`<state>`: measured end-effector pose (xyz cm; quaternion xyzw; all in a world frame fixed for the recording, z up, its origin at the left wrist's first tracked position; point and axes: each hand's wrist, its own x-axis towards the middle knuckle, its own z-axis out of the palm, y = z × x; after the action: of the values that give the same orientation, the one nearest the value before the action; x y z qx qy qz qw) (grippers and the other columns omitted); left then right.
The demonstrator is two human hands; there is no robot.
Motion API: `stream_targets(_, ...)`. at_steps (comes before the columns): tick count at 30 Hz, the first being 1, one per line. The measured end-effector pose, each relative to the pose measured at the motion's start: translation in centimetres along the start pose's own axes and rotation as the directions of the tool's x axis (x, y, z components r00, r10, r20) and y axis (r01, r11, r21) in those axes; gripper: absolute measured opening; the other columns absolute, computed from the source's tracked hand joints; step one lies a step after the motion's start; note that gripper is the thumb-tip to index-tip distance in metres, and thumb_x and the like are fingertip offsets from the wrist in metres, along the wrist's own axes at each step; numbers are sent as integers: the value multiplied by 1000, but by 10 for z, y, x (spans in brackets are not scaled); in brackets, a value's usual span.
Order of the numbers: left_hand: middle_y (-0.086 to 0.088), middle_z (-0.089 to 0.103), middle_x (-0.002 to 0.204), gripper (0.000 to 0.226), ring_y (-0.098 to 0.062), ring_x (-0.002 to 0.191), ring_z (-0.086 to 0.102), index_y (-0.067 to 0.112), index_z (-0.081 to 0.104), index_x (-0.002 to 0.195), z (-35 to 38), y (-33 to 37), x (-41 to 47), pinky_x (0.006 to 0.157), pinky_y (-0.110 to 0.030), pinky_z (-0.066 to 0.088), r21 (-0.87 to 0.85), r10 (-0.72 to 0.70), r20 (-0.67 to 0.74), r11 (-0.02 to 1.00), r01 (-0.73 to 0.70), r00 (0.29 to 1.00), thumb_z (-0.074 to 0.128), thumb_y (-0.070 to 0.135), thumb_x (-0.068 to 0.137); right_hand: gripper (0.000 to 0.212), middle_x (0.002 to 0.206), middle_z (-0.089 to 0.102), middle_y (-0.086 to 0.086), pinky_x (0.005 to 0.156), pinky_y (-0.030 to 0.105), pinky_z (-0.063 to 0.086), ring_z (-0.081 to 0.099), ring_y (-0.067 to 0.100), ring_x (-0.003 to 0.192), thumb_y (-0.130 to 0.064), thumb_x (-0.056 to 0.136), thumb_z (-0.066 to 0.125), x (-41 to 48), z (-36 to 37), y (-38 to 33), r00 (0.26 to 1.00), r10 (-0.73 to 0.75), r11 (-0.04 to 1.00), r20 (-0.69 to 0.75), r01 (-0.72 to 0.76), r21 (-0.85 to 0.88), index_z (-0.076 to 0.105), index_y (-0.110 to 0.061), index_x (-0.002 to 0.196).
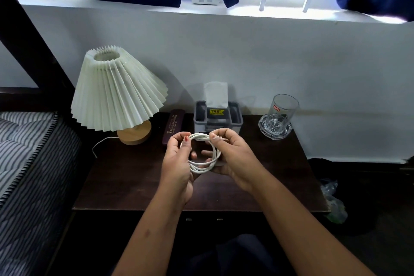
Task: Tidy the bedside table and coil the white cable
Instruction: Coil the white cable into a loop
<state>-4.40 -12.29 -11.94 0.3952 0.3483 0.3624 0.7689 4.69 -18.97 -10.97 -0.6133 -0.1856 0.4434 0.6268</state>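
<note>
Just above the near middle of the dark surface (125,177), both hands hold the cable (202,167), which is wound into a small loose coil. The left hand (177,163) has its fingers curled round the coil's left side. The right hand (235,159) pinches the top strands and cups the right side. Behind them lies a maroon case (173,129). Just right of it is a grey organiser (199,127), with a white tissue (216,94) standing up in its middle slot. At back left stands a pleated lamp (116,92). At back right a glass (284,107) stands upright in a cut-glass dish (265,129).
</note>
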Motion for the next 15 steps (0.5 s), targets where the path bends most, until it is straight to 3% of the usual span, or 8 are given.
stream_targets(4, -2, 46, 76, 17, -9, 63, 45, 21, 54, 89, 2, -3, -2, 42, -21, 51, 30, 13, 14, 999, -13, 1000, 40, 15, 97, 21, 98, 66, 0, 76, 42, 56, 67, 16, 85, -34, 88, 60, -4, 1, 0, 1000, -20, 997, -9, 19, -76, 58, -19, 102)
stream_targets(7, -2, 50, 77, 15, -3, 54, 55, 21, 54, 90, 5, -7, -3, 45, -27, 55, 15, -6, 32, 1000, 5, 999, 42, 15, 97, 27, 103, 67, 3, 69, 38, 58, 65, 15, 78, -36, 87, 61, -4, -4, 0, 998, -3, 995, -64, -4, -100, 55, -20, 108)
stream_targets(15, -3, 59, 93, 17, -10, 78, 54, 17, 54, 108, 12, -27, -4, 65, -31, 54, 102, -19, 75, 995, 11, 997, 44, 12, 95, 32, 89, 60, 8, 57, 31, 60, 64, 19, 72, 7, 86, 56, -3, -32, 0, 996, 72, 986, -50, -79, -150, 53, -9, 113)
